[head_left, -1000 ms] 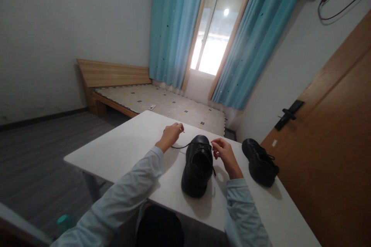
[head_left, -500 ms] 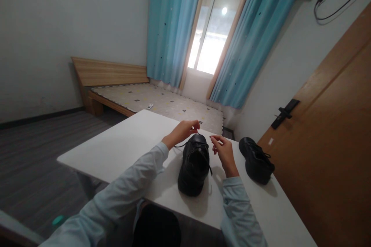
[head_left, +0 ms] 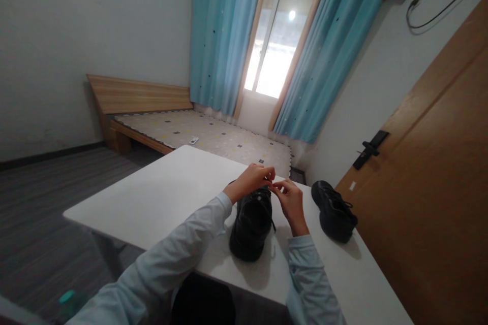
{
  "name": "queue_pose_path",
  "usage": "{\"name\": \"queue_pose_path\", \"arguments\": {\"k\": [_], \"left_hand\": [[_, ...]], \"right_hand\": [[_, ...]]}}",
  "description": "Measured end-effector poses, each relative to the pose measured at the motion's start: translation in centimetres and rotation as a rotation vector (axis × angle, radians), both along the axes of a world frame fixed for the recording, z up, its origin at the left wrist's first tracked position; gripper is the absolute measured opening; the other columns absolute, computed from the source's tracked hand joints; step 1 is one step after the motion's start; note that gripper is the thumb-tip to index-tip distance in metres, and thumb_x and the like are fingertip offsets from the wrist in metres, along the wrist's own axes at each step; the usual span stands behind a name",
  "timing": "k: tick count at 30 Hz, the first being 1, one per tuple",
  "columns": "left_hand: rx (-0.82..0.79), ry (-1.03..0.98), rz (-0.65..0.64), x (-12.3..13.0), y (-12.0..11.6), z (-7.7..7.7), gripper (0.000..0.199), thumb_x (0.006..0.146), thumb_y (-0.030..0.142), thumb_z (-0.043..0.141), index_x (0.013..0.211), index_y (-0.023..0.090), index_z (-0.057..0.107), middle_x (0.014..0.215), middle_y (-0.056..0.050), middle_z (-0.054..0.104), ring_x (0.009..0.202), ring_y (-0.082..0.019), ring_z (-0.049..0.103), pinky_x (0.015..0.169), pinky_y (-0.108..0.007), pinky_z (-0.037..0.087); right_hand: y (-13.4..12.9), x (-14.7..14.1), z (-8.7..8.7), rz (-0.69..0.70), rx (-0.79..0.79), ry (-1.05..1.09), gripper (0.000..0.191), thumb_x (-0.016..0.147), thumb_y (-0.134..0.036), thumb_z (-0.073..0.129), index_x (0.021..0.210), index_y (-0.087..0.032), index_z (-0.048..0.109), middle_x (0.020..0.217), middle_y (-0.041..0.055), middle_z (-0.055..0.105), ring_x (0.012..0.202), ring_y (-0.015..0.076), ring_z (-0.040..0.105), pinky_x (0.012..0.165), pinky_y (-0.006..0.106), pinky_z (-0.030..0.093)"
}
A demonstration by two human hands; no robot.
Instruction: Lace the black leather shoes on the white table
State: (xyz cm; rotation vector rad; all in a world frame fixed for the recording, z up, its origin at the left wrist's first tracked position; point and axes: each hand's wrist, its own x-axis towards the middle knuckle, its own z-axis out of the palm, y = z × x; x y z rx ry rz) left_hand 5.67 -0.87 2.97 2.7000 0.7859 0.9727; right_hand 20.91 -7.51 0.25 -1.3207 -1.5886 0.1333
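A black lace-up shoe (head_left: 249,231) stands on the white table (head_left: 160,198) in front of me, its toe pointing away. My left hand (head_left: 254,180) reaches over the toe end, fingers pinched on a thin black shoelace that is mostly hidden now. From the right, my right hand (head_left: 290,199) brings its thumb and fingers together against the left fingertips, also closed at the lace. Another lace end hangs down the shoe's right side. A second black shoe (head_left: 335,213) rests apart, right of my right hand.
Beyond the table is a bed (head_left: 206,132) with a small white object (head_left: 194,140) on it. A wooden door (head_left: 427,177) with a black handle (head_left: 370,150) stands at the right. A green-capped bottle (head_left: 67,300) is low at the left.
My left hand has moved right over the shoe's toe. My right hand, apart from it before, now meets it at the fingertips. The view has shifted slightly.
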Motion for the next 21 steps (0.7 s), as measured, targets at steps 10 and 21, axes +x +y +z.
{"name": "queue_pose_path", "arguments": {"k": [10, 21], "left_hand": [[-0.239, -0.100, -0.104, -0.9, -0.5, -0.9, 0.013, 0.081, 0.019, 0.057, 0.094, 0.020, 0.060, 0.084, 0.002, 0.067, 0.080, -0.012, 0.061, 0.074, -0.022, 0.044], [-0.034, 0.060, -0.070, -2.6, 0.4, -1.5, 0.013, 0.069, 0.040, 0.071, 0.076, 0.030, 0.074, 0.102, 0.001, 0.065, 0.099, -0.020, 0.050, 0.088, -0.028, 0.037]], "right_hand": [[0.4, 1.1, 0.0, 0.077, -0.168, 0.150, 0.023, 0.060, -0.042, 0.075, 0.064, -0.020, 0.071, 0.053, -0.0014, 0.059, 0.046, 0.0107, 0.037, 0.048, 0.025, 0.028], [0.6, 2.1, -0.6, 0.123, -0.322, 0.536, 0.024, 0.059, -0.036, 0.072, 0.067, -0.014, 0.067, 0.056, 0.0020, 0.064, 0.038, 0.0058, 0.039, 0.037, 0.020, 0.024]]}}
